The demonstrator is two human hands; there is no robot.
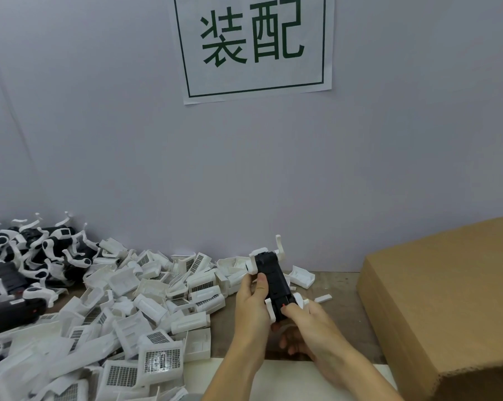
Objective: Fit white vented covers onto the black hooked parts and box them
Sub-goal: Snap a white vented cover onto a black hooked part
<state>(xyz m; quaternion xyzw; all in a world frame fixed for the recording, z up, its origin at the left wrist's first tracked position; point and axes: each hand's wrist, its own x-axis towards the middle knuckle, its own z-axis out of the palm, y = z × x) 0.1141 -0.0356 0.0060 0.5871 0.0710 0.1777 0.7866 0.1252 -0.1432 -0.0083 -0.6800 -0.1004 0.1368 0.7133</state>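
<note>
A pale grey wall [389, 154] backs the brown worktop [340, 287], with a paper sign [253, 47] printed in green characters stuck high on it. Both hands meet over the worktop on one black hooked part [273, 282], held lengthwise and raised off the surface. The left hand [251, 308] grips its side, thumb laid along the black body; the right hand [311, 322] pinches the near end, its lower fingers curled underneath and mostly hidden. A white hook [279, 247] rises at the part's far end; whether a cover is already seated on it is hard to make out. A heap of white vented covers [146, 302] spreads to the left, cut off by the frame's bottom edge. Behind it lies a pile of black hooked parts [33, 256], partly cropped. A cardboard box [447, 299] stands on the right, its inside not visible.
</note>
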